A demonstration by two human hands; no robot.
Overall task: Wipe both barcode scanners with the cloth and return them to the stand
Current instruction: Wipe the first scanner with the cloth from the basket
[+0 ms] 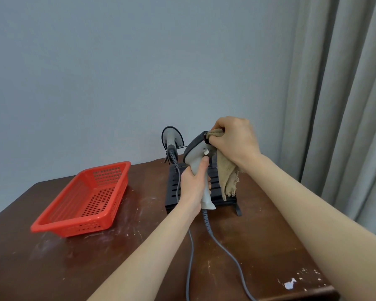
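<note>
I count two: the held grey corded barcode scanner [197, 153] and a second grey scanner [172, 140] perched at the rear left of the one black slotted stand [215, 189]. My left hand [193, 185] wraps round the held scanner's handle, which stands upright. My right hand [232, 140] pinches the one frayed beige cloth [227, 177] against its head. One red perforated plastic basket [85, 198] sits well left on the dark wooden table [139, 246].

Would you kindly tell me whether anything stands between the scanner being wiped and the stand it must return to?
Only the cloth hanging from the right hand drapes before the right side of the stand. The left hand holds the scanner in front of the stand; the second scanner sits at its back-left corner.
</note>
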